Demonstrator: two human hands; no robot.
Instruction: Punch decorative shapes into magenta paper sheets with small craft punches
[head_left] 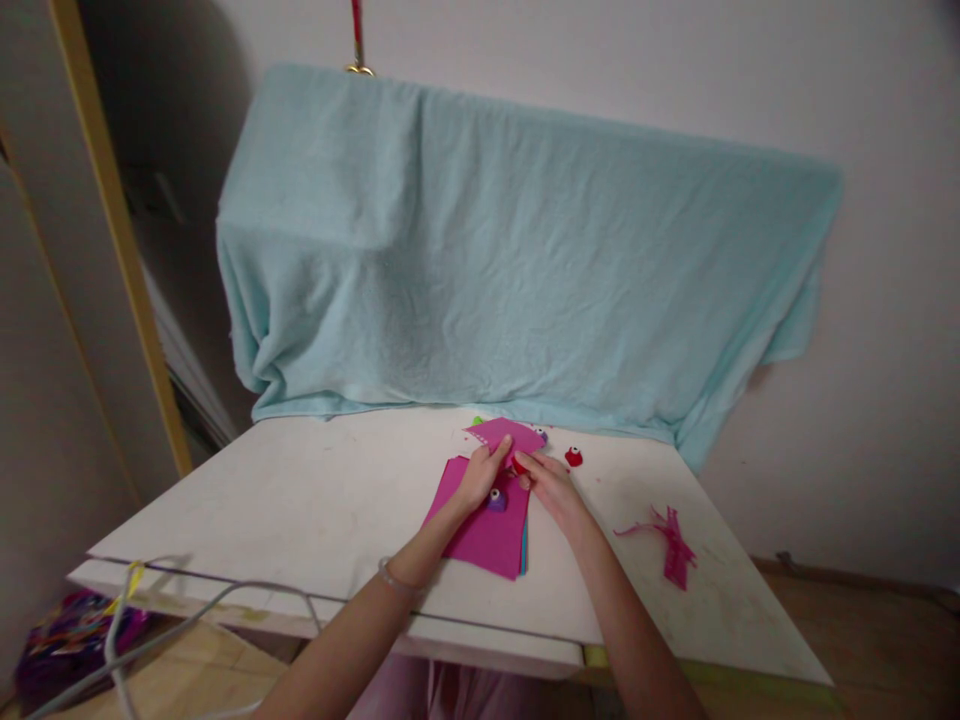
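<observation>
Both hands meet over the middle of the table. My left hand (484, 472) pinches a magenta paper sheet (501, 430), thumb on top; a row of small white marks or holes runs along the sheet's left edge. Closed at the sheet's near right edge, my right hand (550, 484) grips a small red craft punch (518, 466), mostly hidden by the fingers. Beneath the hands lies a stack of coloured sheets (484, 545), magenta on top and blue showing at the right edge. A purple craft punch (496, 500) rests on the stack, close to my left wrist.
Another red craft punch (574, 457) stands right of the hands, and a purple one (541, 436) and a green item (478, 421) are partly hidden behind the sheet. Crumpled pink plastic (676, 552) lies at right. A light-blue cloth (525, 260) hangs behind; a grey cable (217, 592) crosses the front left.
</observation>
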